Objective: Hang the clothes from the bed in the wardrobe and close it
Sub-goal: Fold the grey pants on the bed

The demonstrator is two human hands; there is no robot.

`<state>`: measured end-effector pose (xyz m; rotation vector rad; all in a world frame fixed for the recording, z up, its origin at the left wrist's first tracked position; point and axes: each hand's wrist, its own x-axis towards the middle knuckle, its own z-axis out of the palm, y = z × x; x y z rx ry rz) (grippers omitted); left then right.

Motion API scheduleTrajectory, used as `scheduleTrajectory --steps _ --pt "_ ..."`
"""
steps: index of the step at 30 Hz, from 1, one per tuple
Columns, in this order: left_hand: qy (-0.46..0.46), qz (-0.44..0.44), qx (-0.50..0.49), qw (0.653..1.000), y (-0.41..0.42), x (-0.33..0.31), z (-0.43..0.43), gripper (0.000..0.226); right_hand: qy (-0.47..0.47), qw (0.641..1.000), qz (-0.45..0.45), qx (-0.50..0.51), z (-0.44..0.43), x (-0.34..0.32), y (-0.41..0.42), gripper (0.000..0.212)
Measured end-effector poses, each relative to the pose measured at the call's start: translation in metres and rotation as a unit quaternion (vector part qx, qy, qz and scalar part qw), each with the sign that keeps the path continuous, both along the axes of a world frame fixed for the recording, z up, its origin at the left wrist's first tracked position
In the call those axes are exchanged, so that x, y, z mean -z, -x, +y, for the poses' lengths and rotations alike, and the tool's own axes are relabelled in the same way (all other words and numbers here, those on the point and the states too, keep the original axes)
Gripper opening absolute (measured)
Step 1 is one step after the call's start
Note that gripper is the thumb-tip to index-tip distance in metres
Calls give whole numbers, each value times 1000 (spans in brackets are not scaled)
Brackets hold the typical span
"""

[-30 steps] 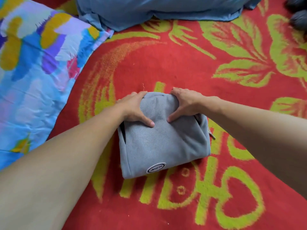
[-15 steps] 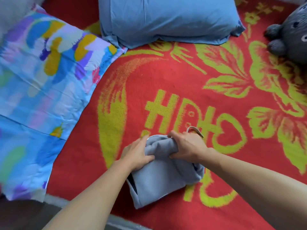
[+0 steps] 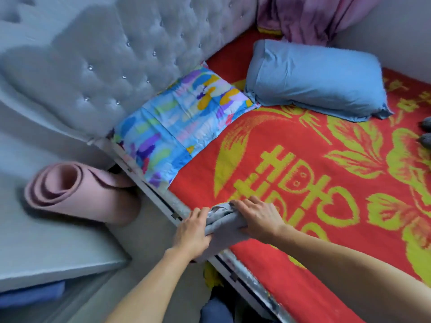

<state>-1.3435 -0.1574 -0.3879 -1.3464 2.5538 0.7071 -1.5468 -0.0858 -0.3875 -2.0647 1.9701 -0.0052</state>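
A folded grey garment (image 3: 225, 226) sits at the near left edge of the bed, partly over the bed's side rail. My left hand (image 3: 192, 231) grips its left side with fingers curled into the fabric. My right hand (image 3: 256, 217) grips its right side from above. Most of the garment is hidden between and under my hands. The bed is covered by a red blanket (image 3: 326, 194) with yellow-green patterns. No wardrobe is in view.
A blue pillow (image 3: 314, 78) and a multicoloured pillow (image 3: 184, 122) lie at the head of the bed against a grey tufted headboard (image 3: 105, 54). A rolled pink mat (image 3: 77, 194) stands on the floor left of the bed. Pink cloth (image 3: 310, 17) hangs at the far corner.
Both hands have bunched the grey garment and dragged it from the middle of the blanket to the bed's left edge. The view has pulled back, showing headboard and floor.
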Motion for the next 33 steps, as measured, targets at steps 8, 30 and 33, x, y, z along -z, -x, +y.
scheduleTrajectory --steps 8,30,33 --pt "63 24 -216 974 -196 -69 61 51 15 977 -8 -213 -33 -72 -185 78" --pt "62 -10 -468 881 -749 -82 192 48 -4 890 19 -455 -8 -78 -779 75" --pt "38 -21 -484 874 -788 -68 187 47 -19 881 -1 -472 -20 -61 -825 74"
